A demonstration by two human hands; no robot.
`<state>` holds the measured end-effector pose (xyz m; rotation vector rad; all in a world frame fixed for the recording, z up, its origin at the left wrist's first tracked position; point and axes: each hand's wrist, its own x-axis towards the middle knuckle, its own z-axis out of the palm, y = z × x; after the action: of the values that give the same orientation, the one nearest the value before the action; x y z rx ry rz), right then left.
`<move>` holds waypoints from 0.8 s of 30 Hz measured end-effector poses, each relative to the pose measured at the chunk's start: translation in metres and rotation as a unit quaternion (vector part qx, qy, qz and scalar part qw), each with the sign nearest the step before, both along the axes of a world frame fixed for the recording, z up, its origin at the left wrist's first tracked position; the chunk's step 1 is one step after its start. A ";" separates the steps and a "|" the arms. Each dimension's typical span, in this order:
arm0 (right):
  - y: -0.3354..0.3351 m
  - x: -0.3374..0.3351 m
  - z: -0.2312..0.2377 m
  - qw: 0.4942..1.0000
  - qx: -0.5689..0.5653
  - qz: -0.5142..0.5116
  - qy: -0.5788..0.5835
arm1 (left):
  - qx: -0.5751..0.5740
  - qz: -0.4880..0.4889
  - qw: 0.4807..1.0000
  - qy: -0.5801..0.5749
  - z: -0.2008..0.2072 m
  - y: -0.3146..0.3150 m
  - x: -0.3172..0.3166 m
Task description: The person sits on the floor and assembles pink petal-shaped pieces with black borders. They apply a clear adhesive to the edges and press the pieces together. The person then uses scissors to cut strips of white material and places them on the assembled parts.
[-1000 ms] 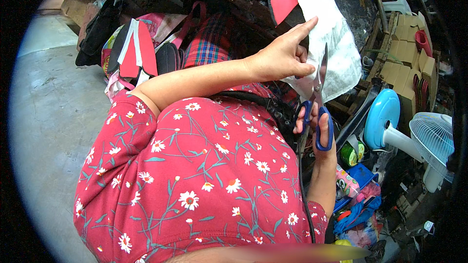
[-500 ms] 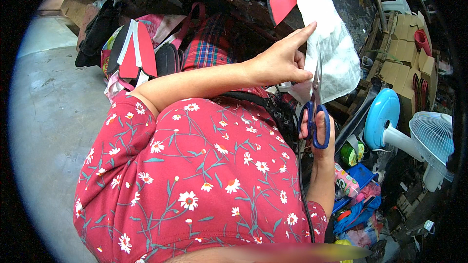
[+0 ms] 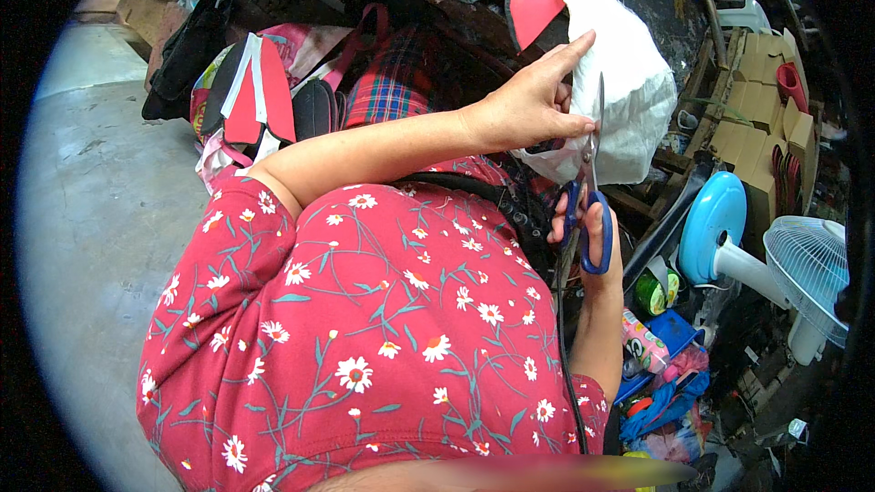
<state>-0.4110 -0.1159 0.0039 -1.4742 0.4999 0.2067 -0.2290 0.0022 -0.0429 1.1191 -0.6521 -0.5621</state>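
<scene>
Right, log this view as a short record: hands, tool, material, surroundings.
Left hand: left hand at the white sheet, index finger extended; grip partly hidden
Right hand: right hand holding scissors by the handles
Tool: blue-handled scissors, blades pointing away from the person
Material: wrinkled white sheet, beside red pieces with black edging
Right side: fan, cardboard boxes
Left side: grey floor

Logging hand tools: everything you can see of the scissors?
The scissors have metallic-looking blades joined at a pivot and dark blue, plastic-looking handle loops. The right hand holds the loops, blades pointing toward the picture's top. One blade shows against the white sheet, beside the thumb of the left hand; contact is unclear, as is how far the blades are open.
</scene>
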 end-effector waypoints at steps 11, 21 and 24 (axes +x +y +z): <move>0.001 -0.006 0.005 0.999 -0.010 -0.033 0.024 | -0.016 0.007 1.000 -0.012 -0.009 0.001 0.006; 0.001 0.003 -0.002 0.999 -0.005 -0.014 -0.031 | -0.012 -0.027 1.000 0.001 0.004 0.004 0.012; 0.001 0.006 -0.001 0.999 0.002 -0.021 -0.028 | -0.008 -0.031 0.999 -0.004 0.006 0.005 0.010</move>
<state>-0.4052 -0.1151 0.0032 -1.4609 0.4856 0.1321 -0.2186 0.0073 -0.0371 1.0899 -0.6988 -0.6042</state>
